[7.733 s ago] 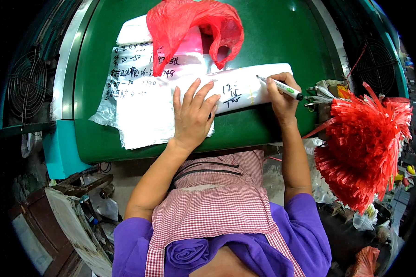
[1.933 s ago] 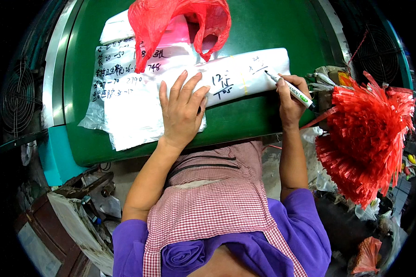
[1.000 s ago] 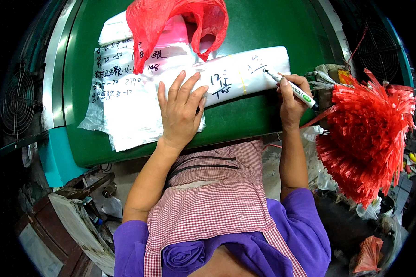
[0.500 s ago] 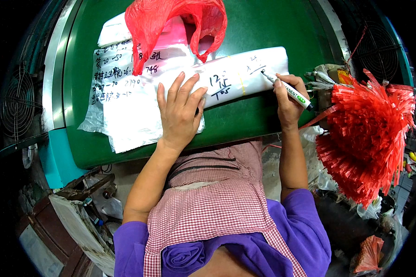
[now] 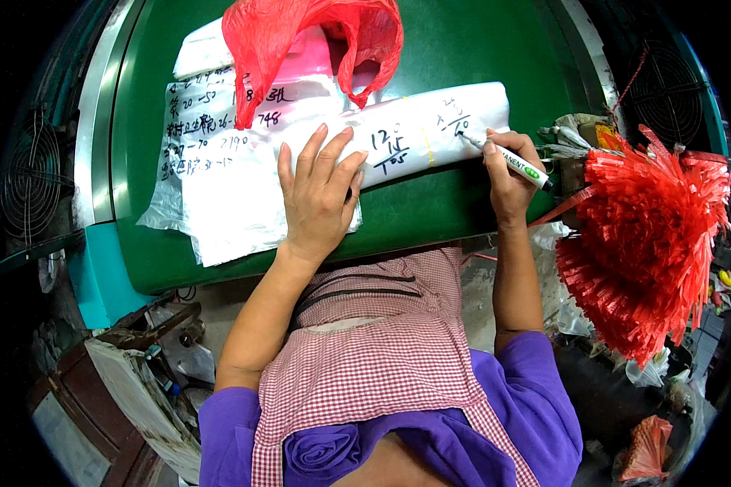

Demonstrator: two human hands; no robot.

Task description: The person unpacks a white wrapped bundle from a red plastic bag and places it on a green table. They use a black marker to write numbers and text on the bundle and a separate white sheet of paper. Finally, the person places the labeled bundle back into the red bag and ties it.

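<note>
Pen tip moved left onto the white bag (image 5: 418,134), right hand (image 5: 508,174) gripping one marker pen (image 5: 508,159), left hand (image 5: 321,199) flat, fingers spread on it, near green table (image 5: 430,213) edge, one red bag (image 5: 300,40) behind.

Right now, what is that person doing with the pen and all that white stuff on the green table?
The person is writing on a long white package that lies across the green table. The right hand holds a marker with its tip on the package. The left hand lies flat, fingers spread, holding the package and a white sheet down. A red plastic bag sits on the far side of the pile, and a big bunch of red plastic strips hangs off to the right.
</note>
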